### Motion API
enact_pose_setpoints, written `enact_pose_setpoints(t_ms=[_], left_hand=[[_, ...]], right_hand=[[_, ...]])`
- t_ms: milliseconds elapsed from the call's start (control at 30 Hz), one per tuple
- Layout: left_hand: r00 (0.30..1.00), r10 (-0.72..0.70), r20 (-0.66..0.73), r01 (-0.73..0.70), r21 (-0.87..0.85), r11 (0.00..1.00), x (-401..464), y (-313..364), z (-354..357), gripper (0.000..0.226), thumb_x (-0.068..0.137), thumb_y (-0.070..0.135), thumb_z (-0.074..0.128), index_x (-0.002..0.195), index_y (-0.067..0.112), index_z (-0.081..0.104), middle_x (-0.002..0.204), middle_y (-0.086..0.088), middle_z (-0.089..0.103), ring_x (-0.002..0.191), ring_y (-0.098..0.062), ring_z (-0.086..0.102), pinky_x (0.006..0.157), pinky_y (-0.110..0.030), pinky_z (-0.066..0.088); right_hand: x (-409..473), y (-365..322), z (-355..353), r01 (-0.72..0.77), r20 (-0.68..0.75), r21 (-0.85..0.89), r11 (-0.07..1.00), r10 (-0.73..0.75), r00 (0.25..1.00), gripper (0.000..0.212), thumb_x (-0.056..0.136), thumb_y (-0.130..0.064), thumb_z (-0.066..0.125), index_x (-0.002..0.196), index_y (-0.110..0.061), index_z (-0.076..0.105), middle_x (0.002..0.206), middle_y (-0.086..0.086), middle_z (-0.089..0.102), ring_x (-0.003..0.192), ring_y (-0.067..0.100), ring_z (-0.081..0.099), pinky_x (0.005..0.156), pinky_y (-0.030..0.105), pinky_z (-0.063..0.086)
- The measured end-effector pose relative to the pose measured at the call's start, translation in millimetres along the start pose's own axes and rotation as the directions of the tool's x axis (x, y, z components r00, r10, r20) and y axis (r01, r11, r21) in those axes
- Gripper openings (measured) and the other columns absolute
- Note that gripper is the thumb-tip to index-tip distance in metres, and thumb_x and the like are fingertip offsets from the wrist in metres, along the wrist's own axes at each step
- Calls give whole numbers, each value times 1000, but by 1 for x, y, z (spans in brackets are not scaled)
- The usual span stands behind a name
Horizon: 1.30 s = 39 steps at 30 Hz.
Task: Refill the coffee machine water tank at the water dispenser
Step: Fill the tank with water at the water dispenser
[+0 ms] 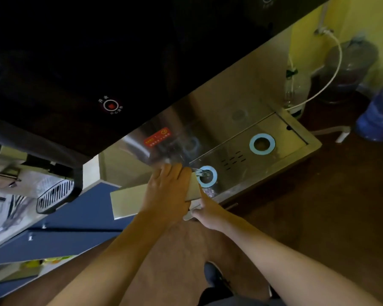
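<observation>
Single head-worn wide-angle view, looked steeply down, rolled; close over both forearms, dispenser tray [281,138] toward 1 o'clock, floor below

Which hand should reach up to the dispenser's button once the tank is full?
Probably the right hand: it only steadies the water tank at its near corner, while the left hand lies across the tank, carrying it.
</observation>
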<state>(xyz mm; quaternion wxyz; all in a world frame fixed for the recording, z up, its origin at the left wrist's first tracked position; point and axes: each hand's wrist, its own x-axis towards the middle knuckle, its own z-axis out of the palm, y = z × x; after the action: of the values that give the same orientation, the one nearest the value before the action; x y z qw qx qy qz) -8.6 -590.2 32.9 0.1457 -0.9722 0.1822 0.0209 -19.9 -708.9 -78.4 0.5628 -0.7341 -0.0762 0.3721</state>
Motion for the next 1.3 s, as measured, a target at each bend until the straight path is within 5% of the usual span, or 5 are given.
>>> enact_pose_setpoints(t_ms=[300, 400, 567, 1067, 1300], left_hand=[[993, 116, -35, -114, 46, 992, 14, 11, -6, 53, 47, 27, 88, 93, 12, 64, 86, -8, 65, 77, -28, 62, 66, -39, 52], [990, 115, -87, -115, 12, 993, 9, 7, -9, 55, 49, 31, 89, 95, 13, 64, 87, -6, 65, 78, -26, 62, 67, -38, 54], [979, -112, -171, 76, -204, 976, -11, -4, -18, 68, 55, 42, 90, 110, 17, 58, 103, -4, 64, 91, -25, 63, 77, -41, 55], [882, -447, -149, 15, -939, 343, 6, 42, -39, 62, 68, 44, 83, 116, 31, 45, 112, 7, 55, 102, -10, 56, 82, -28, 53], [785, -604, -139, -12, -978, 210, 39, 80, -51, 60, 67, 41, 85, 114, 33, 49, 111, 7, 59, 101, -8, 60, 83, -33, 56]], right_hand=[[9, 13, -1, 26, 6, 44, 999, -27, 1000, 71, 96, -10, 48, 156, -26, 15, 147, 1, 46, 94, -4, 51, 59, 10, 42], [6, 10, -3, 60, -43, 9, 998, -59, 997, 59, 96, -13, 50, 151, -14, 28, 110, -5, 57, 92, -2, 52, 86, 21, 46], [-6, -1, -24, 140, -142, -133, 981, -159, 977, 79, 101, -35, 50, 158, -31, -4, 158, -6, 30, 139, 11, 39, 113, 36, 34], [-73, -61, -201, 57, -170, -915, 400, -509, 844, 93, 85, -55, 67, 156, -15, 22, 163, 6, 27, 151, 24, 21, 124, 44, 18], [-101, -63, -233, 156, -331, -887, 435, -833, 444, 54, 91, -14, 59, 143, -6, 44, 135, 13, 51, 126, 25, 50, 106, 34, 44]])
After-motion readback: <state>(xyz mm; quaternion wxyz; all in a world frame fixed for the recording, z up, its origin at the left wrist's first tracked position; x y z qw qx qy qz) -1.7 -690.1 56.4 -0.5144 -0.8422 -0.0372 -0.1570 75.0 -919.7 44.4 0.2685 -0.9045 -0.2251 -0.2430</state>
